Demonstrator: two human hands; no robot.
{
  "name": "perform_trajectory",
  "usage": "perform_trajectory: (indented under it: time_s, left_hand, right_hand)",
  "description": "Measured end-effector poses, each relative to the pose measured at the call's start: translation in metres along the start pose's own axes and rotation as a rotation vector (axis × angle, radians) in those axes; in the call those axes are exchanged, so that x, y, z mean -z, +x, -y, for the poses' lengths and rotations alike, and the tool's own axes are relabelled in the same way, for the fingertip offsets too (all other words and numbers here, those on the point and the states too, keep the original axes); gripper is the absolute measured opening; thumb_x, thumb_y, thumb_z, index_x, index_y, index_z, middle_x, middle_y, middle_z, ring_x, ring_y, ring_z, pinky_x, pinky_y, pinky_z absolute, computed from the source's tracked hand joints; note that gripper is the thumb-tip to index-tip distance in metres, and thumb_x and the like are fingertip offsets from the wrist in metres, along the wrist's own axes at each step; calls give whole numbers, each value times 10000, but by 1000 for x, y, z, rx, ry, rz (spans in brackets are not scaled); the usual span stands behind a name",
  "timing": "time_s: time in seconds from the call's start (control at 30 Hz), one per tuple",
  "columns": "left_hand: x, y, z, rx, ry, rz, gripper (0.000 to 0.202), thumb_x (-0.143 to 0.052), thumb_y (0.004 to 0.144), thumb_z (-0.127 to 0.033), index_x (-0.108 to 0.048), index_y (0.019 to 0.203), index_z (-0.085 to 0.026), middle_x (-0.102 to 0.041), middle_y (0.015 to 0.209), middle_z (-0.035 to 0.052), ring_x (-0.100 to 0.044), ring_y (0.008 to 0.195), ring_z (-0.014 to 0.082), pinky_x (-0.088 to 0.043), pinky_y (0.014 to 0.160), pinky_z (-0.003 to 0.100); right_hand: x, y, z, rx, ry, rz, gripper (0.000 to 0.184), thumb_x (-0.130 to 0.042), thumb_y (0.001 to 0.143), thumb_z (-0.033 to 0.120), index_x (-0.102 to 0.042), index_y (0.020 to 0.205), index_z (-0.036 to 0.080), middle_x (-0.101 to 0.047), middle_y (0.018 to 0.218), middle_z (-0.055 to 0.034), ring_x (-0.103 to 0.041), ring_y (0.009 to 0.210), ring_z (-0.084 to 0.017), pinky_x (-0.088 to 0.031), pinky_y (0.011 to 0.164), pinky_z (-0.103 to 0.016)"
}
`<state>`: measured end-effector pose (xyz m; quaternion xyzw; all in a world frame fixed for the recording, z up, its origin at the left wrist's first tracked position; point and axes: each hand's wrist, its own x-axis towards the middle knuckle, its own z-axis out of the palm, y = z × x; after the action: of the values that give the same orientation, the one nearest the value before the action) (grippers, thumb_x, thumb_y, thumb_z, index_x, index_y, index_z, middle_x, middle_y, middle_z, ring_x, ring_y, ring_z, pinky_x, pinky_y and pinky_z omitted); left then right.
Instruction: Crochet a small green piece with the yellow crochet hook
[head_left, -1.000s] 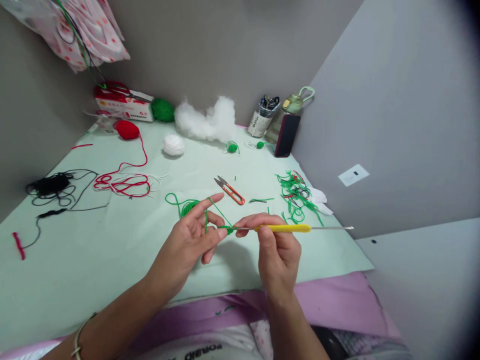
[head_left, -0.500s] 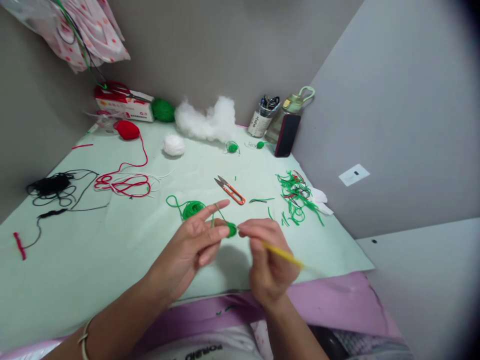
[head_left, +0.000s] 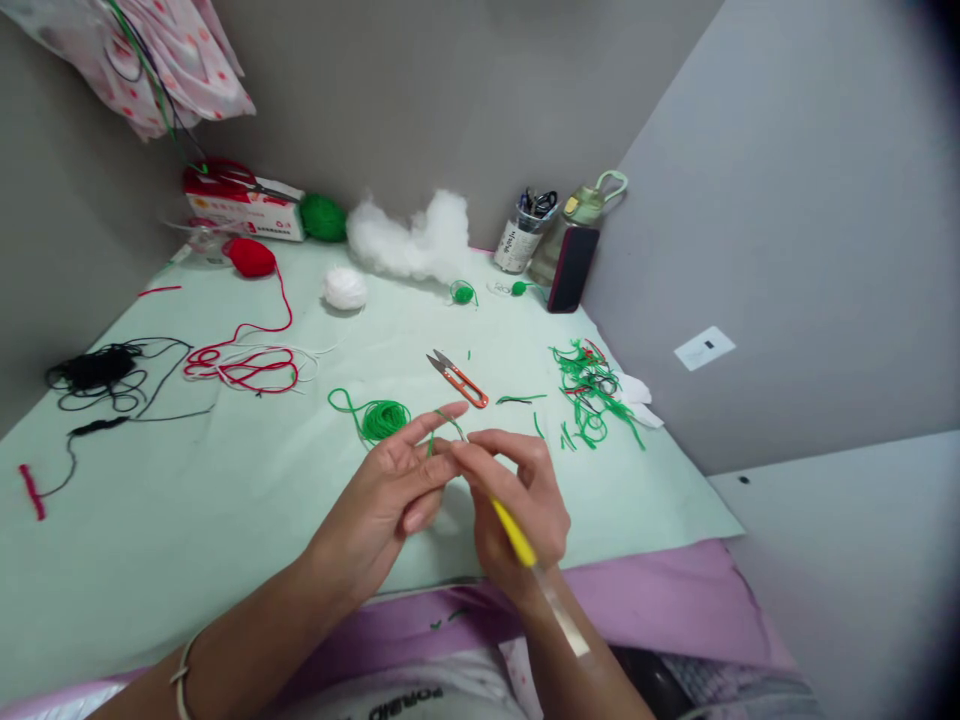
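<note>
My left hand (head_left: 382,485) is closed in a pinch on a small green crochet piece, which the fingers of both hands now hide. A strand of green yarn (head_left: 448,416) runs over its stretched index finger. Held like a pen in my right hand (head_left: 525,495) is a crochet hook (head_left: 516,535) with a yellow handle and a pale end. The hook's metal tip meets the yarn at the left fingertips. Just behind my left hand lies a loose coil of green yarn (head_left: 384,420). Orange-handled thread snips (head_left: 466,388) rest beyond both hands.
Green yarn scraps (head_left: 589,390) lie at the right. Black yarn (head_left: 101,368), a red yarn ball (head_left: 251,257) and a white yarn ball (head_left: 345,288) are leftward. White stuffing (head_left: 405,240), a pen cup (head_left: 517,245) and a phone (head_left: 574,270) stand along the back.
My right hand has moved left against the left fingertips and turned, so the hook's handle now points more toward me. The green piece, visible before, is now covered.
</note>
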<state>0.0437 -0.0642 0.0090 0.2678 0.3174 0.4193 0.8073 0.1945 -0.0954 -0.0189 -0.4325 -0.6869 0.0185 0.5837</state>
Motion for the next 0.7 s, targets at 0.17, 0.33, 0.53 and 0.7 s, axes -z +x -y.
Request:
perform_trajectory:
  time_s: [0.17, 0.33, 0.53, 0.7]
  left_hand:
    - [3, 3, -8, -22, -14, 0, 383, -910, 810, -219, -815, 1180, -194, -560, 714, -76, -279, 448, -24, -237, 447, 144]
    - [0, 1, -4, -94, 157, -37, 488, -908, 811, -262, -773, 1279, -222, -552, 662, -87, -318, 463, 13, -290, 496, 184]
    - [0, -1, -3, -32, 157, -47, 662, -869, 848, -299, -650, 1458, -159, -421, 524, -117, -266, 485, 54, -226, 494, 204]
    - [4, 0, -9, 83, 14, 53, 483, -846, 835, -269, -762, 1295, -148, -429, 579, -94, -200, 470, 31, -198, 470, 205]
  right_hand:
    - [2, 9, -2, -388, 423, -122, 205, -599, 1045, 229, -791, 974, 235, -730, 846, -32, -650, 677, -146, -560, 622, -307]
    - [-3, 11, -1, -398, 450, -35, 158, -668, 1017, 261, -823, 984, 264, -794, 910, -38, -715, 834, -180, -592, 719, -327]
    - [-2, 8, -3, -398, 493, -31, 156, -670, 1018, 280, -823, 988, 271, -771, 891, -33, -682, 771, -167, -585, 689, -324]
    - [-1, 8, -9, -501, 612, -91, 183, -659, 1023, 328, -793, 945, 233, -728, 845, -32, -670, 705, -149, -570, 648, -299]
